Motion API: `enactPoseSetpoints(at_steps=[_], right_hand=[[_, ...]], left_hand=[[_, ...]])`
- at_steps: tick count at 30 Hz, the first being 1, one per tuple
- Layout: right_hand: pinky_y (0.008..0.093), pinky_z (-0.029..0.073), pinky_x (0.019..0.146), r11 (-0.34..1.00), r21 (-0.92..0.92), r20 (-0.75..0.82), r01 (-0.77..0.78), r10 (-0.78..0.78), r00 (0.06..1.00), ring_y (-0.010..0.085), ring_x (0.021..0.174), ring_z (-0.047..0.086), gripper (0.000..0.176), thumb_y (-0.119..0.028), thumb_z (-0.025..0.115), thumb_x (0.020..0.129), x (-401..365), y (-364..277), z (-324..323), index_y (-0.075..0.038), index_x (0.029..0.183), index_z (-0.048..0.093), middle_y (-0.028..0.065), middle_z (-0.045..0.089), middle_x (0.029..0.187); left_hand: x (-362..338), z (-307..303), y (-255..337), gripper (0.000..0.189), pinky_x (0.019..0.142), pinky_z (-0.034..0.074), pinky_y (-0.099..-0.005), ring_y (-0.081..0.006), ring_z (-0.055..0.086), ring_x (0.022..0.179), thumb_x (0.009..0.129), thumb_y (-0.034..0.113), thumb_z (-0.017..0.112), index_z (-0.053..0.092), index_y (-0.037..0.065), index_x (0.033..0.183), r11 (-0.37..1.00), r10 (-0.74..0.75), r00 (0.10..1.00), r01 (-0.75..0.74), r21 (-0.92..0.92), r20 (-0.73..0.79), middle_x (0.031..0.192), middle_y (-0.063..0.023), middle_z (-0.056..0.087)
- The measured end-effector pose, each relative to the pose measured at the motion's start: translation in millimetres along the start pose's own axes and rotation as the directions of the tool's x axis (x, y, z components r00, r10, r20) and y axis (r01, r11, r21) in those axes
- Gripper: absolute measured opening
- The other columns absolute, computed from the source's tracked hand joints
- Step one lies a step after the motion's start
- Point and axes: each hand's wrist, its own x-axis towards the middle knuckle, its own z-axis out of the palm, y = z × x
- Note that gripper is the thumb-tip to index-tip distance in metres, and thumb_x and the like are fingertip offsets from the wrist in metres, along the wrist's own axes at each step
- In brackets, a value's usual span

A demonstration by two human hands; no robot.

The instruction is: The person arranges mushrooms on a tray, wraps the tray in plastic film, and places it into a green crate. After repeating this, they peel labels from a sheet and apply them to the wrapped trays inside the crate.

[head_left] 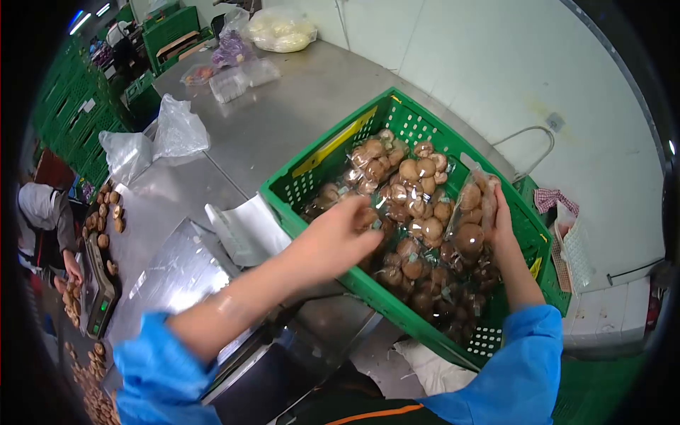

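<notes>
A green plastic crate [340, 138] holds several clear bags of brown mushrooms [418, 195]. My right hand [500, 212] grips one bag of mushrooms [470, 212], held on edge near the crate's right side. Over the left part of the crate, my left hand [340, 239] has its fingers curled round the near end of another mushroom bag [370, 218]. The fingers are slightly blurred and partly hide that bag. Small pieces of green tape show on some bags.
The crate stands by a steel table [269, 134]. Clear plastic bags [177, 127] and a yellowish bag [282, 30] lie on it. At left, another person [49, 219] reaches toward loose mushrooms [103, 212] by a scale [103, 290]. A white wall [482, 64] rises behind the crate.
</notes>
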Motion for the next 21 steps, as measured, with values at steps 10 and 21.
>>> enactPoseSetpoints(at_steps=[10,21], right_hand=[[0.0367,0.045,0.087,0.975,-0.219,-0.369,0.042,-0.122,0.921,0.0228,0.102,0.055,0.053,-0.042,0.057,0.084,-12.8,-2.7,-20.6,-0.004,0.119,0.046,0.0102,0.054,0.113],[0.0319,0.038,0.094,0.916,-0.385,-0.471,-0.112,-0.091,0.877,0.021,0.112,0.045,0.071,-0.045,0.057,0.082,64.8,46.7,-27.9,0.002,0.129,0.034,0.0127,0.044,0.126]], left_hand=[[209.3,126.1,-100.5,0.115,0.099,0.033,-0.0341,-0.0346,0.041,0.117,0.051,0.063,0.073,0.026,-0.013,0.124,0.761,-0.498,0.849,0.525,0.382,-0.176,0.122,-0.0283,0.043],[184.5,50.1,-116.2,0.046,0.067,0.051,-0.0379,-0.0285,0.064,0.067,0.07,0.043,0.068,0.061,-0.001,0.081,0.814,0.013,0.997,0.035,0.579,-0.079,0.083,-0.0188,0.064]])
